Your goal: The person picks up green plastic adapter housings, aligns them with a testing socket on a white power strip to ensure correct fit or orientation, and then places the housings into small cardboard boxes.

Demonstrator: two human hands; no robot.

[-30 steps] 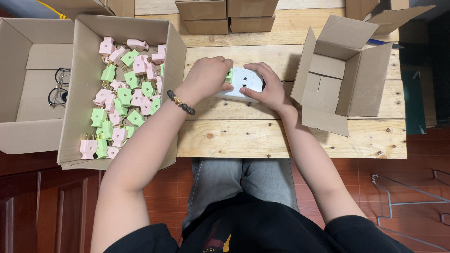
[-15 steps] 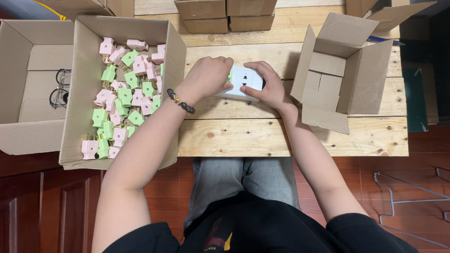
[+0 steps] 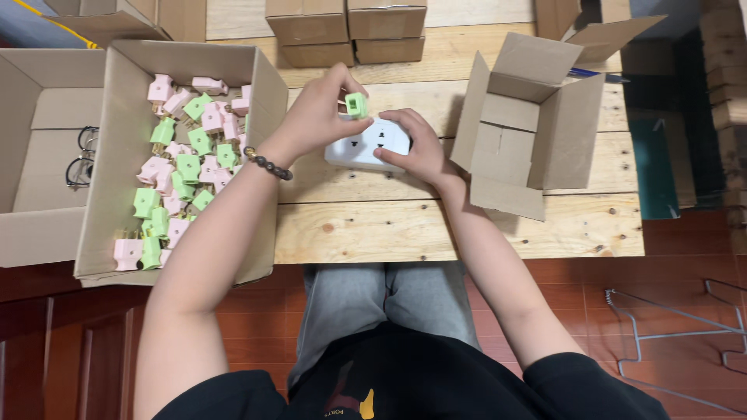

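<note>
The left hand (image 3: 315, 117) pinched a green plug (image 3: 356, 104) between thumb and fingertips, fingers curled close around it, just above the white socket block (image 3: 366, 144). The right hand (image 3: 416, 148) lay on the block's right end, fingers spread and pressing it flat on the wooden table (image 3: 436, 225); it gripped nothing else.

The plug looked like hard moulded plastic, small, boxy and light, so it should be stiff in the fingers and unlikely to deform. Its smooth sides could slip, so a pinch across the 2 flat faces of the body, clear of the prongs, seemed the safest hold. The block, also smooth rigid plastic with rounded corners, would probably slide on the planks unless held down.

To the left stood an open cardboard box (image 3: 117, 233) with many pink and green plugs (image 3: 183, 167) heaped loosely inside. Farther left, a second carton (image 3: 31, 210) held a pair of glasses (image 3: 80, 159). An empty carton (image 3: 537, 132) sat tilted at the right, flaps open. The table was rough, knotty pale timber; the cartons were matte brown corrugated board.
</note>
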